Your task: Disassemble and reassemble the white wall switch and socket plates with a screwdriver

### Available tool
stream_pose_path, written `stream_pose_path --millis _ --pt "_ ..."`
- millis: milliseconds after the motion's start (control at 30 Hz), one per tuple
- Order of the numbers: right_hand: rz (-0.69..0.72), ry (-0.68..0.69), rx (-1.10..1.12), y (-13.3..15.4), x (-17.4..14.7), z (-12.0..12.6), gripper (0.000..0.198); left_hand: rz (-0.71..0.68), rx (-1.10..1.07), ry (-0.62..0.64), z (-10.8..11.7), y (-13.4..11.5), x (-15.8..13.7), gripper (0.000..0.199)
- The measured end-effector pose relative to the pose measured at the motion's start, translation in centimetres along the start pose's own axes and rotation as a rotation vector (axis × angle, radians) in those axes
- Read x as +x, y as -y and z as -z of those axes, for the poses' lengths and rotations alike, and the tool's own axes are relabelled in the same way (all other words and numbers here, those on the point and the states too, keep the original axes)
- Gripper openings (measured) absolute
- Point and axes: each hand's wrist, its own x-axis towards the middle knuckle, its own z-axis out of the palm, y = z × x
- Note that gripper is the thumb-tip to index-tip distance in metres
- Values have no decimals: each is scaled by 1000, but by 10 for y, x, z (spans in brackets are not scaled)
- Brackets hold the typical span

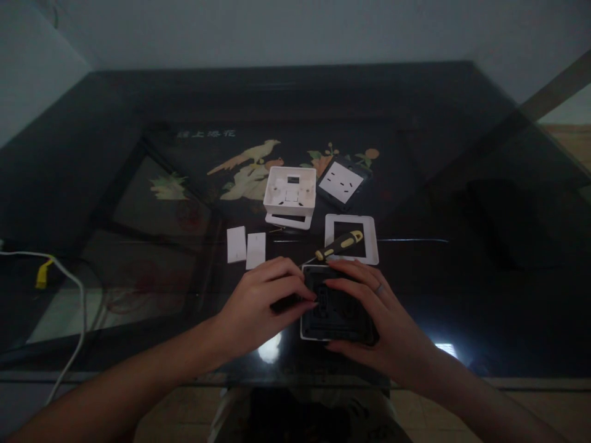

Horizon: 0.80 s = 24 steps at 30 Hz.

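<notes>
A black square switch module (339,320) with a white rim lies at the table's near side, in front of me. My right hand (376,311), with a ring on one finger, is wrapped round its right part, fingers on the far edge and thumb on the near edge. Over the module's left part, my left hand (277,295) is closed in a pinch; anything between its fingertips is too small to make out. Just beyond the module, a black-and-yellow screwdriver (340,245) rests across a white square frame (373,249).
A white open wall box (289,208) stands on another white frame (289,222). To its right lies a black socket module with a white face (341,182). Two white rectangular plates (236,244) lie at left, near a small screw (277,230). A white cable (83,307) hangs at far left.
</notes>
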Motion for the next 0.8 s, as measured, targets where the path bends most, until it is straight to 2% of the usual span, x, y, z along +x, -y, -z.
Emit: stream_pose_path --millis 200,600,800 --pt "10 -7 -3 0 0 0 64 27 11 1 0 -1 0 9" --pt "14 9 -5 0 0 0 65 -18 52 -1 -4 0 -1 14" --pt "18 5 -9 0 0 1 65 26 2 25 -2 2 0 4"
